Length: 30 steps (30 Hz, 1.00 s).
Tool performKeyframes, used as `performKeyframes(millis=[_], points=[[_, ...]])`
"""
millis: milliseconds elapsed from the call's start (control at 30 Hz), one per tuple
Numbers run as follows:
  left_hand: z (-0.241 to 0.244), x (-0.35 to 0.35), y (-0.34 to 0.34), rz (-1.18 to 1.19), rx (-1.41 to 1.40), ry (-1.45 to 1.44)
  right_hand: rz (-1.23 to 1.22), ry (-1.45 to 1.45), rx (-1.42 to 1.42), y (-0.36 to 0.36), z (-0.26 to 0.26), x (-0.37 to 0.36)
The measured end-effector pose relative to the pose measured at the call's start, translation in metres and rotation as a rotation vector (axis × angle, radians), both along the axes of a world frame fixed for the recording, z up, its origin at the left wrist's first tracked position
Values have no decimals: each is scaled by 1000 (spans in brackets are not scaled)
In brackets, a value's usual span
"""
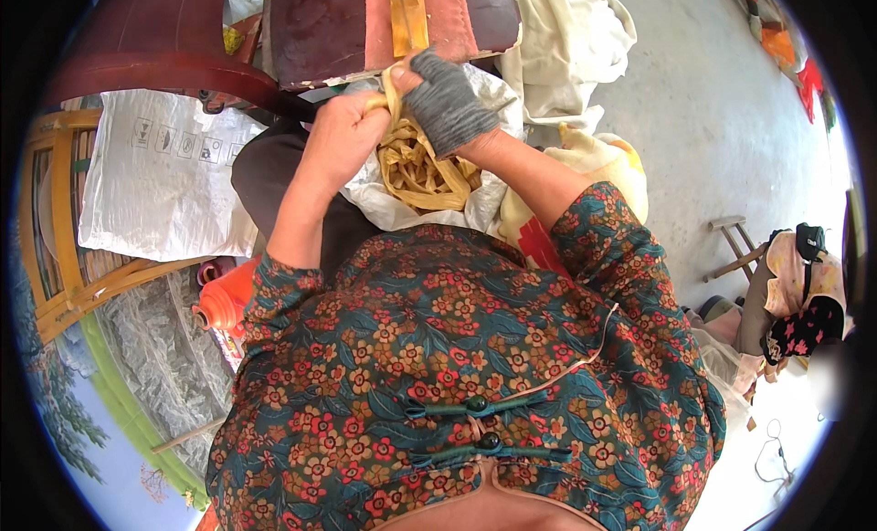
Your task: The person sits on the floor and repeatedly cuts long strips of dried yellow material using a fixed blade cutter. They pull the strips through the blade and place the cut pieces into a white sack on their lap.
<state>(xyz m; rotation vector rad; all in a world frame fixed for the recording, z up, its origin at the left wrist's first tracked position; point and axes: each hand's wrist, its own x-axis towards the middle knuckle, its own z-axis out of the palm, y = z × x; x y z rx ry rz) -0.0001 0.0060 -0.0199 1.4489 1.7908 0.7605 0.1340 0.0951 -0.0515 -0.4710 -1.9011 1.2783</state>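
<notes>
My left hand (pixel 346 137) is bare and closed in a fist on a yellowish-tan strip (pixel 392 96). Beside it, my right hand (pixel 449 103) wears a grey knitted fingerless glove and pinches the same strip between thumb and fingers. Below both hands, a white woven plastic sack (pixel 366 195) lies open between the knees, with a tangle of tan strips (pixel 428 188) inside. Just beyond the fingertips is the edge of a dark red board (pixel 318 31) with a pinkish cloth band (pixel 380 34) and a yellow wooden piece (pixel 409 24) over it. The strip's material is unclear.
A dark red curved chair part (pixel 171 75) is at upper left, above a white plastic sheet (pixel 164 182) on a wooden frame (pixel 65 209). An orange-red flask (pixel 226 298) stands at my left. Cream cloth (pixel 569 45) lies at right. Another person (pixel 788 298) sits farther right.
</notes>
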Motion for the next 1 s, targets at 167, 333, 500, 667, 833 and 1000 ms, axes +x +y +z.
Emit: performKeyframes(millis=[167, 333, 500, 667, 833, 1000], points=[[-2, 19, -1, 300, 532, 57, 458, 168, -1233, 9, 2, 2], [-19, 17, 3, 88, 795, 147, 771, 197, -1553, 3, -10, 0], [-21, 18, 4, 193, 616, 47, 333, 16, -1289, -2, -3, -3], [-27, 12, 7, 179, 533, 3, 154, -248, -513, -4, 9, 7], [-30, 4, 4, 195, 284, -766, 63, -266, 80, -3, 15, 12], [-20, 0, 5, 153, 224, -903, 54, -182, -58, 15, 18, 14]])
